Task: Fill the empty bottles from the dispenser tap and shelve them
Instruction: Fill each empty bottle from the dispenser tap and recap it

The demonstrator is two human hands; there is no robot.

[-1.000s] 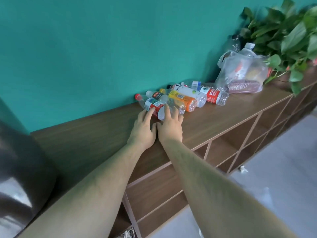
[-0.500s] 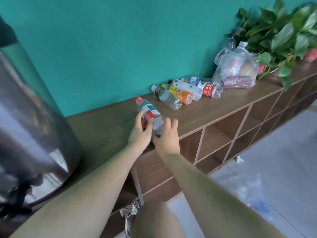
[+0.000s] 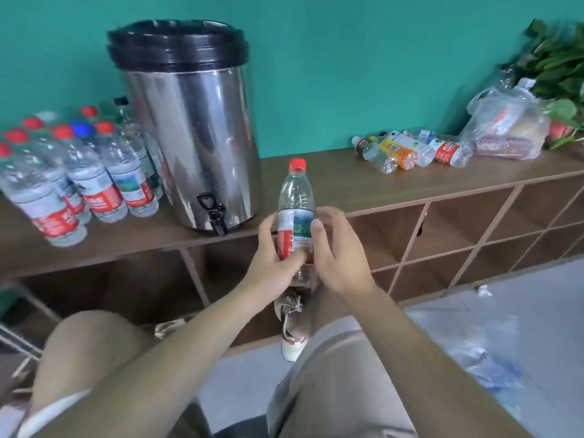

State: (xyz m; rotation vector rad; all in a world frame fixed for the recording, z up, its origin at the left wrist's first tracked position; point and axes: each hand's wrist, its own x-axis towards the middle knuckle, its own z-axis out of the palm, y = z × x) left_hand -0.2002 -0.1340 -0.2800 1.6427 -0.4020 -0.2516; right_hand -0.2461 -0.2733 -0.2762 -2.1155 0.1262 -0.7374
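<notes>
Plastic, clear and thin-walled, the red-capped empty water bottle stands upright in the air in front of the wooden worktop. It is just to the right of the small black tap at the foot of the tall stainless-steel dispenser with a black lid. The left hand is curled round the lower part of the label, with its thumb lying across the front. The right hand wraps the other side, its thumb pressed to the label's edge and its fingers out of sight behind. Both have hold of the bottle and neither is open. The cap is still on, so the step in hand looks to be unscrewing it. One hand should probably stay low on the body while the other goes up to the cap. The grip should be light, since an empty bottle this thin is likely to buckle when squeezed. The tap overhangs the worktop's front edge, so the mouth will likely have to be brought up beneath it, below the worktop's level. The bottle should be kept straight so the stream goes into the narrow neck. Upright red-capped filled bottles stand left of the dispenser, and more empty bottles lying on their sides wait far to the right.
</notes>
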